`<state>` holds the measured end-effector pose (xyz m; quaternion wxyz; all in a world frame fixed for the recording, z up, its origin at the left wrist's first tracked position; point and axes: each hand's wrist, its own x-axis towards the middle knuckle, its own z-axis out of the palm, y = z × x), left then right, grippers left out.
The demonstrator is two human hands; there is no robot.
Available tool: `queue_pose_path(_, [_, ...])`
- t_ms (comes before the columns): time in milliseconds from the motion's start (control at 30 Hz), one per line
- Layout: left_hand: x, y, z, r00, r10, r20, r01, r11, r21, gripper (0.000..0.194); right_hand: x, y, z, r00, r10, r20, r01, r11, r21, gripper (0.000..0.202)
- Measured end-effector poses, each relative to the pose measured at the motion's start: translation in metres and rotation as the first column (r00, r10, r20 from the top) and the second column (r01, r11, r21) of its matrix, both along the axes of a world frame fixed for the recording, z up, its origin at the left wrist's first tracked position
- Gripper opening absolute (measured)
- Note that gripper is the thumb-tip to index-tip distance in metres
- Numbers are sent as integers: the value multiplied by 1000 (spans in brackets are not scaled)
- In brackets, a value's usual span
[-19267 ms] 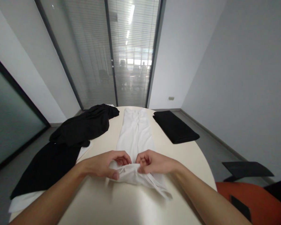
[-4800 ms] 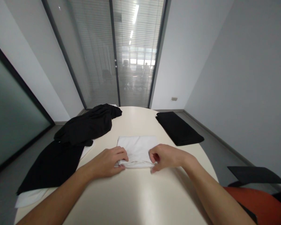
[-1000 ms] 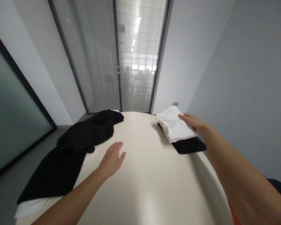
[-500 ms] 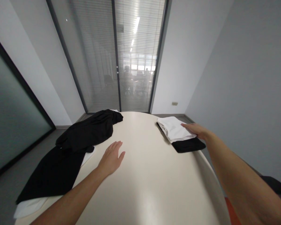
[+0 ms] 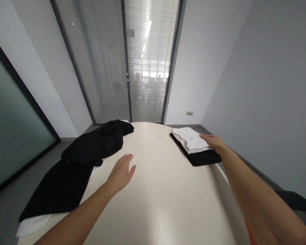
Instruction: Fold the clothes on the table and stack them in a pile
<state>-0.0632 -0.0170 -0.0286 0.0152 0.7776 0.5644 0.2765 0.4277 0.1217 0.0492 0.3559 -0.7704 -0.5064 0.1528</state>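
My left hand [image 5: 121, 172] lies on the pale table [image 5: 158, 194] with its fingers spread and nothing in it. At the right edge of the table, a folded white cloth [image 5: 190, 139] rests on top of a folded black cloth [image 5: 202, 158]. My right hand [image 5: 213, 141] is at the right side of the white cloth, thumb and fingers against it; some fingers are hidden. On the left, nearer to my left hand, a crumpled black garment [image 5: 97, 143] lies over a spread black cloth [image 5: 56, 190], with white fabric [image 5: 34, 225] showing under its edges.
Beyond the table's rounded far edge stands a glass partition with blinds [image 5: 148, 85]. Walls rise on both sides. A dark chair [image 5: 294, 200] is partly seen at the lower right, beside the table.
The white cloth has shifted slightly on the black one, and its left side looks more rumpled. My right hand has moved a little with it. My left hand has stayed in place.
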Motion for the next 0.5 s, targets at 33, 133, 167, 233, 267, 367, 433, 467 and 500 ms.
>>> queue_pose_path(33, [0,0,0,1000,-2,-1,2,1000,-2,45,1,1,2,1000,-17,26,18,999,-46,51])
queue_pose_path(133, [0,0,0,1000,0,9,0,1000,4,45,-2,0,10,964,-24,265,64,988,-144,56])
queue_pose_path(167, [0,0,0,1000,-1,15,1,1000,8,44,-6,-1,12,936,-24,350,72,990,-124,57])
queue_pose_path(233, [1,-1,0,1000,-5,24,5,1000,16,44,-21,-5,17,881,-26,473,48,998,-34,55])
queue_pose_path(267, [1,-1,1,1000,-8,25,8,1000,19,44,-31,-9,19,859,-8,512,6,1000,6,52])
queue_pose_path(367, [1,-2,1,1000,-8,11,8,1000,17,45,-67,-27,20,840,127,528,-166,986,26,45])
queue_pose_path(433, [1,-2,1,1000,-4,-5,4,1000,12,46,-90,-43,15,794,202,573,-242,970,-7,50])
queue_pose_path(467, [1,-2,1,1000,-3,-11,4,1000,12,46,-100,-51,12,754,228,617,-268,963,-28,56])
queue_pose_path(500, [1,-1,0,1000,-3,-16,4,1000,15,46,-108,-58,9,707,248,662,-286,957,-53,61])
